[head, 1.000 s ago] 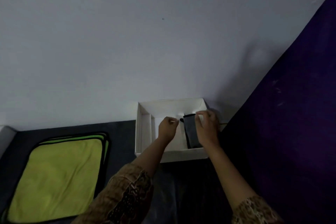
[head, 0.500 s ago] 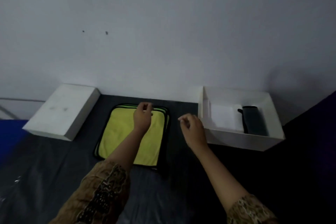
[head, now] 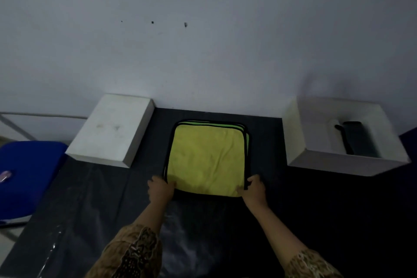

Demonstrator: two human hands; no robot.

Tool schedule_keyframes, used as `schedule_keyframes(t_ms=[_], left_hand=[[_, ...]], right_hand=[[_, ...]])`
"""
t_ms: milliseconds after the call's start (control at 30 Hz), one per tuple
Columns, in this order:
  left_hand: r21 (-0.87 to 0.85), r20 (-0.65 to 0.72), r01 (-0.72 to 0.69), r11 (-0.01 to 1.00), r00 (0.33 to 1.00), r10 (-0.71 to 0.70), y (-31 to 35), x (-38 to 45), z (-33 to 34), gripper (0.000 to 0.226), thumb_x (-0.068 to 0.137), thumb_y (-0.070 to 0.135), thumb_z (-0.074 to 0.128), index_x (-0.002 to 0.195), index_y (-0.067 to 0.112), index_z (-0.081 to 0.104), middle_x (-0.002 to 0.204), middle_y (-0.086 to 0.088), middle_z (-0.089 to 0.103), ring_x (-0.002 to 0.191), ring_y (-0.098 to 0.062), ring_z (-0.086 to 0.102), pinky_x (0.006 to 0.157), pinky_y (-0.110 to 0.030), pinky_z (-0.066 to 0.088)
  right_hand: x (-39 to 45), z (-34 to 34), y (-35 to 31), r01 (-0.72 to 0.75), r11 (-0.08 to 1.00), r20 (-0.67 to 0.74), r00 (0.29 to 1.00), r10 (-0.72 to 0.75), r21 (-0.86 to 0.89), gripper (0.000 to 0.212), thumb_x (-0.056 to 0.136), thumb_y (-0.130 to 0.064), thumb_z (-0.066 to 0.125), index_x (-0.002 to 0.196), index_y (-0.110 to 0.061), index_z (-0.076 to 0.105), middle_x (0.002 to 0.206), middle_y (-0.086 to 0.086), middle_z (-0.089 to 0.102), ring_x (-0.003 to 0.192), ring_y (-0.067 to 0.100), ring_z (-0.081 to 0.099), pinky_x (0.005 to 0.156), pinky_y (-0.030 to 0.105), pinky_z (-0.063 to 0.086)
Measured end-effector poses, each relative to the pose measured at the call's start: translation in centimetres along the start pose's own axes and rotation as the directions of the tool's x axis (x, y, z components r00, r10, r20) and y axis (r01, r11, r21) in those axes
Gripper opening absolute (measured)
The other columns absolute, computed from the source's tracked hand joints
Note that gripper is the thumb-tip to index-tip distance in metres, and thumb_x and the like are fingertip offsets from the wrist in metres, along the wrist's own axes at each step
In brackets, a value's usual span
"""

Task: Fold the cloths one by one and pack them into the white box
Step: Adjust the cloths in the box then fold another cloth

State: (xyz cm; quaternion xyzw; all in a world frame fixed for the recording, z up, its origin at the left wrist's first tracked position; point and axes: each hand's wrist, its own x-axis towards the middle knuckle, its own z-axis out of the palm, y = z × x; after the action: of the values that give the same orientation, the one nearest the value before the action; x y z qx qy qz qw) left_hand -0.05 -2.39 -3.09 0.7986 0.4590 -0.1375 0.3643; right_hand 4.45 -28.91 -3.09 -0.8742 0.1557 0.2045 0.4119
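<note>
1. A pale wall [head: 203, 40] fills the upper half of the scene, with a few small dark specks on it.
2. Below it runs a bench [head: 90, 221] under a dark, slightly shiny cover.
3. A blue seat [head: 27, 176] stands off the bench's left end.
4. A closed white block [head: 112, 128] sits at the back left, against the wall.
5. The white box [head: 338, 162] stands open at the back right; a folded dark cloth [head: 358, 140] lies inside, toward its right side.
6. A stack of yellow-green cloths [head: 206, 158] with black edging lies flat between block and box, well apart from both.
7. The left hand [head: 160, 189] has its grip pinched on the near left corner of the top cloth.
8. The right hand [head: 255, 189] is closed on the near right corner of the same cloth.
9. Patterned brown sleeves [head: 133, 255] cover both forearms.
</note>
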Motion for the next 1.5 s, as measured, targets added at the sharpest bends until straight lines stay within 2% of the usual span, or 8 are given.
schedule_keyframes(t_ms=[367, 533, 600, 700, 867, 1033, 1267, 1500], left_hand=[[-0.143, -0.047, -0.100, 0.985, 0.994, 0.094, -0.4, 0.5, -1.2, 0.034, 0.080, 0.019, 0.070, 0.102, -0.006, 0.062, 0.107, -0.026, 0.065, 0.105, -0.038, 0.059, 0.085, -0.036, 0.046], [-0.077, -0.077, -0.214, 0.974, 0.975, 0.209, -0.3, -0.4, -1.9, 0.036, 0.087, 0.017, 0.058, 0.056, 0.000, 0.057, 0.074, -0.022, 0.065, 0.082, -0.037, 0.065, 0.062, -0.031, 0.042], [0.013, -0.157, -0.206, 0.978, 0.966, 0.206, 0.1, -1.1, -1.9, 0.030, 0.089, 0.025, 0.054, 0.069, 0.005, 0.065, 0.096, -0.019, 0.067, 0.092, -0.033, 0.060, 0.075, -0.036, 0.046], [0.073, -0.279, -0.173, 0.982, 0.942, 0.186, 0.7, -1.9, -2.1, 0.028, 0.089, 0.035, 0.053, 0.106, 0.020, 0.070, 0.122, -0.010, 0.061, 0.113, -0.034, 0.049, 0.096, -0.046, 0.036], [-0.446, -0.242, -0.347, 0.825, 0.934, 0.262, 2.5, -3.3, -3.0, 0.034, 0.085, 0.010, 0.063, 0.119, 0.006, 0.056, 0.092, -0.012, 0.061, 0.093, -0.032, 0.060, 0.076, -0.030, 0.045], [-0.803, -0.086, -0.262, 0.536, 0.940, 0.330, 3.3, -6.7, -4.4, 0.019, 0.082, 0.000, 0.065, 0.101, 0.002, 0.067, 0.081, -0.006, 0.065, 0.077, -0.015, 0.061, 0.056, -0.010, 0.053], [-0.227, 0.034, -0.522, 0.822, 0.839, 0.543, -1.1, -12.5, -3.5, 0.036, 0.066, -0.004, 0.077, 0.101, 0.000, 0.072, 0.061, -0.001, 0.073, 0.058, 0.016, 0.057, 0.060, 0.003, 0.043], [0.312, 0.240, -0.453, 0.835, 0.888, 0.392, -6.1, -18.4, 1.0, 0.042, 0.057, 0.030, 0.087, 0.091, 0.009, 0.077, 0.107, -0.013, 0.067, 0.107, -0.027, 0.060, 0.079, -0.026, 0.044]], right_hand=[[-0.1, 0.0, -0.7, -0.040, 0.998, -0.064, 0.997, 0.043, 0.048, 0.018, 0.083, -0.020, 0.068, 0.086, -0.008, 0.056, 0.098, 0.016, 0.065, 0.091, 0.028, 0.062, 0.073, 0.028, 0.045], [-1.1, -1.0, -1.7, 0.012, 0.972, -0.074, 0.997, 0.006, 0.233, 0.027, 0.081, -0.005, 0.069, 0.097, -0.007, 0.047, 0.088, 0.014, 0.058, 0.072, 0.021, 0.060, 0.056, 0.025, 0.057], [-1.2, -1.6, -2.0, 0.056, 0.961, -0.054, 0.998, -0.043, 0.270, 0.018, 0.081, -0.001, 0.068, 0.090, -0.006, 0.053, 0.083, 0.013, 0.059, 0.068, 0.018, 0.058, 0.050, 0.019, 0.055], [-1.1, -2.6, -2.3, 0.110, 0.943, 0.016, 0.992, -0.121, 0.313, 0.010, 0.075, -0.013, 0.076, 0.077, -0.019, 0.068, 0.093, 0.013, 0.070, 0.089, 0.029, 0.067, 0.082, 0.044, 0.057], [-2.5, -5.6, -3.9, 0.235, 0.916, 0.100, 0.955, -0.281, 0.325, 0.057, 0.062, -0.015, 0.086, 0.115, -0.015, 0.066, 0.114, 0.000, 0.059, 0.110, 0.012, 0.049, 0.093, 0.029, 0.043], [-4.3, -9.3, -3.4, 0.415, 0.868, -0.060, 0.908, -0.415, 0.272, 0.035, 0.064, -0.014, 0.083, 0.095, -0.024, 0.071, 0.104, 0.001, 0.068, 0.105, 0.019, 0.058, 0.080, 0.022, 0.043], [-7.1, -15.3, 1.9, 0.419, 0.908, 0.141, 0.898, -0.417, 0.013, 0.044, 0.058, -0.008, 0.087, 0.099, -0.009, 0.073, 0.099, 0.005, 0.068, 0.102, 0.018, 0.059, 0.082, 0.026, 0.045], [-10.1, -16.1, 8.6, 0.217, 0.777, 0.457, 0.883, 0.102, -0.591, 0.056, 0.067, -0.045, 0.080, 0.099, -0.001, 0.067, 0.094, 0.013, 0.066, 0.087, 0.020, 0.061, 0.071, 0.027, 0.048]])
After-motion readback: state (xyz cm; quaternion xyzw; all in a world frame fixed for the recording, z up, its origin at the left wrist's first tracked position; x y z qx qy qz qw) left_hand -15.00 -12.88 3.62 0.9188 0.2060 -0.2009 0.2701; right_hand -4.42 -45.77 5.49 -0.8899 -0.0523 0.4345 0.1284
